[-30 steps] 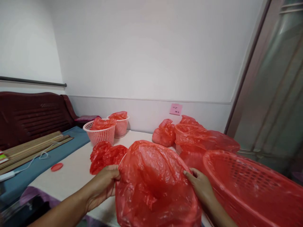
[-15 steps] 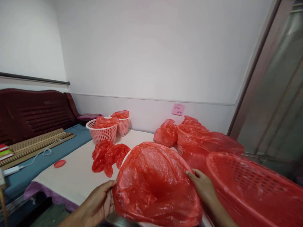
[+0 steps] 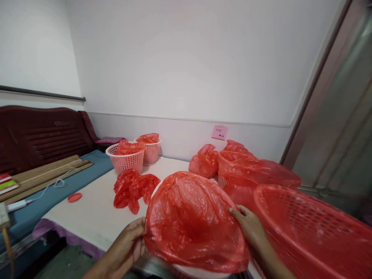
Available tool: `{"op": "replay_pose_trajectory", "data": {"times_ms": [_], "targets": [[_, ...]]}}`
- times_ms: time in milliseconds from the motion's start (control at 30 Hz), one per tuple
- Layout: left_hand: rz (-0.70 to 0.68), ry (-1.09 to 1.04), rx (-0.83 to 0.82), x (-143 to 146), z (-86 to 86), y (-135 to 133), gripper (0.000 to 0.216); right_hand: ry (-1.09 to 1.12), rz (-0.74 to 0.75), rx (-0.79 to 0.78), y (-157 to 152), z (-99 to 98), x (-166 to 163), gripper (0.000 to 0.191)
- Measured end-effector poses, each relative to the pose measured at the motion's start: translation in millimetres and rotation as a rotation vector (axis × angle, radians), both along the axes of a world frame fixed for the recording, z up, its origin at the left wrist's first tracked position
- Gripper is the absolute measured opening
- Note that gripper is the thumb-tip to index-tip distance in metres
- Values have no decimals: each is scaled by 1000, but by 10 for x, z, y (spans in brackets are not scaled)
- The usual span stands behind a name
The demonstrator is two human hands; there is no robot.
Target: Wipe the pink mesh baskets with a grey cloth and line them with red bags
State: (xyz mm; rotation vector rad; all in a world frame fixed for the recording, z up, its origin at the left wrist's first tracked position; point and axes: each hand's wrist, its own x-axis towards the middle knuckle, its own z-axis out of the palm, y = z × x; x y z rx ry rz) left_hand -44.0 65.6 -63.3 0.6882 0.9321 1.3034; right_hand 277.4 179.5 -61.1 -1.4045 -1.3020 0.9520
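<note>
A translucent red plastic bag (image 3: 192,221) is spread over a pale basket (image 3: 203,272) directly in front of me, its middle sagging inward. Most of the basket is covered; a pale strip shows below the bag's near edge. My left hand (image 3: 130,240) is closed on the bag at the left side of the rim, fingers partly hidden. On the opposite side, my right hand (image 3: 247,223) pinches the bag against the rim, thumb on top. Left of the bag lies a crumpled red plastic bag (image 3: 135,190) on the white tabletop (image 3: 101,217).
Two pink baskets with red bags, a nearer basket (image 3: 128,162) and a farther basket (image 3: 151,153), stand at the back left. A filled red bag (image 3: 204,162) and large red-lined basket (image 3: 308,228) are right. A red ring (image 3: 74,197) lies left.
The bag's near edge sits slightly higher, showing more of the pale basket below it. Both hands keep their hold at the sides. The camera view has shifted a little.
</note>
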Motion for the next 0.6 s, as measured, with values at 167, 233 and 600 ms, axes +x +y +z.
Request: {"op": "replay_pose_trajectory", "data": {"times_ms": [167, 233, 600], "targets": [[58, 333, 17, -267, 165, 47, 21, -28, 14, 36, -69, -74, 69, 31], [70, 430, 31, -349, 302, 75, 24, -69, 13, 49, -111, -80, 58, 33], [81, 703, 185, -269, 897, 478, 29, -171, -6, 92, -222, 35, -100, 36]]}}
